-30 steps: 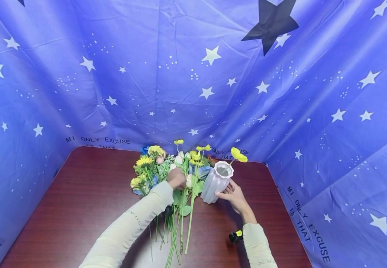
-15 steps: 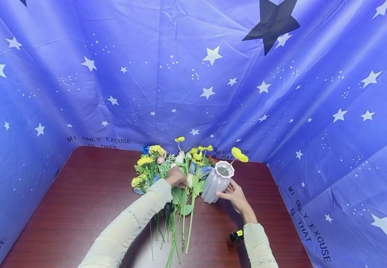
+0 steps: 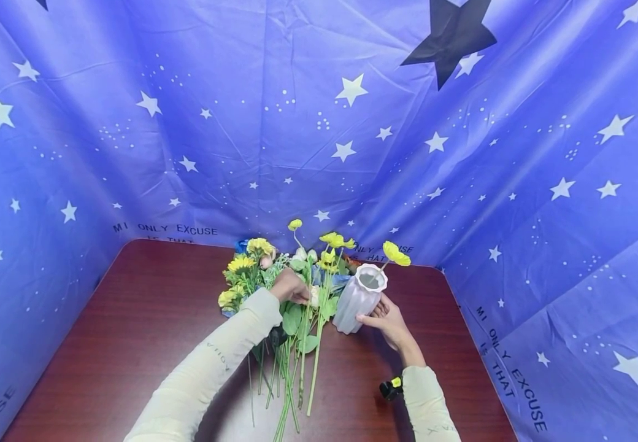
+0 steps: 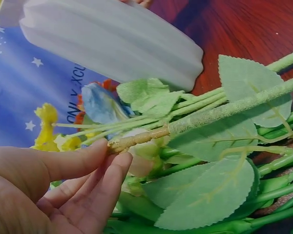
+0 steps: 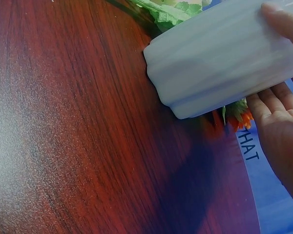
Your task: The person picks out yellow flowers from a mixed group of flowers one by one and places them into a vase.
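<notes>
My left hand (image 3: 289,286) is over the bunch of flowers; in the left wrist view its thumb and fingertips pinch the brown end of a thick green flower stem (image 4: 205,118). Green leaves (image 4: 212,195) and several more stems lie under and beside that stem. My right hand (image 3: 389,323) holds a pale ribbed vase (image 3: 354,309) from its right side, thumb in front, as the right wrist view also shows. The vase leans with its scalloped mouth facing up towards the head camera. One yellow flower (image 3: 396,253) stands out of the mouth.
Yellow, white, blue and pink flowers lie heaped on the dark red wooden table (image 3: 131,319), their stems pointing to the near edge. A small black and yellow object (image 3: 391,388) sits by the right sleeve. Blue star-printed cloth (image 3: 242,123) surrounds the table.
My left hand has shifted slightly up and left, and some yellow flowers beside it have risen a little. My right hand and the vase stay nearly where they were.
</notes>
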`<state>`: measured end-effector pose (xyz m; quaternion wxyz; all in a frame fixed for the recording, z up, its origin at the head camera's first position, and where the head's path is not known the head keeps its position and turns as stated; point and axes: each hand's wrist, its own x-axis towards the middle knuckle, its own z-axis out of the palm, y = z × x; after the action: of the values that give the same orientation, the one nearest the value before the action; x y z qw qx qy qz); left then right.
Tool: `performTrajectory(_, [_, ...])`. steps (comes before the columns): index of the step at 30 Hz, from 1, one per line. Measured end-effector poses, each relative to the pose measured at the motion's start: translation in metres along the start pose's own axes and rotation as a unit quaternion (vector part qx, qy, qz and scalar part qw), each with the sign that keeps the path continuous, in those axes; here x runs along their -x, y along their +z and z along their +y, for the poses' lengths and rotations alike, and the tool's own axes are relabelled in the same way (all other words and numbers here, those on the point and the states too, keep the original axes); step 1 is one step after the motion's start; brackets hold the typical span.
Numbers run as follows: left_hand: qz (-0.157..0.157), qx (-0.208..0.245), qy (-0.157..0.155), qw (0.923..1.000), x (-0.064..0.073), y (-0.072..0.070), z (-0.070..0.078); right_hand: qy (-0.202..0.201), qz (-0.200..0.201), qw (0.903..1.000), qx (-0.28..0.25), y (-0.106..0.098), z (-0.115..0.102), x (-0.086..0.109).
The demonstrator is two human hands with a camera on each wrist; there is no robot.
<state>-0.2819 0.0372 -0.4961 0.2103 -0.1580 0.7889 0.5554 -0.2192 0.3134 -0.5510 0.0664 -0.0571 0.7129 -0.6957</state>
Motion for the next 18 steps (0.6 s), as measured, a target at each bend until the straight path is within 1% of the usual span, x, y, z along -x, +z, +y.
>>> performTrajectory(7, [-0.032,0.026,0.012,0.9991,0.007,-0.004,0.005,-0.008,-0.013,0.9999,0.0,0.0,0.0,0.0])
performTrajectory(9, [-0.049,0.028,0.015,0.9983,0.008,-0.006,0.006,-0.008,-0.012,0.9999,0.001,0.0,0.0,0.001])
performTrajectory(13, [-0.095,0.031,0.018,0.9949,0.008,-0.01,0.009,-0.007,-0.007,0.9999,0.007,0.0,0.0,0.001])
performTrajectory(18, [-0.134,0.027,0.007,0.9906,0.005,-0.016,0.014,-0.002,-0.003,1.0,0.006,0.0,-0.001,0.002])
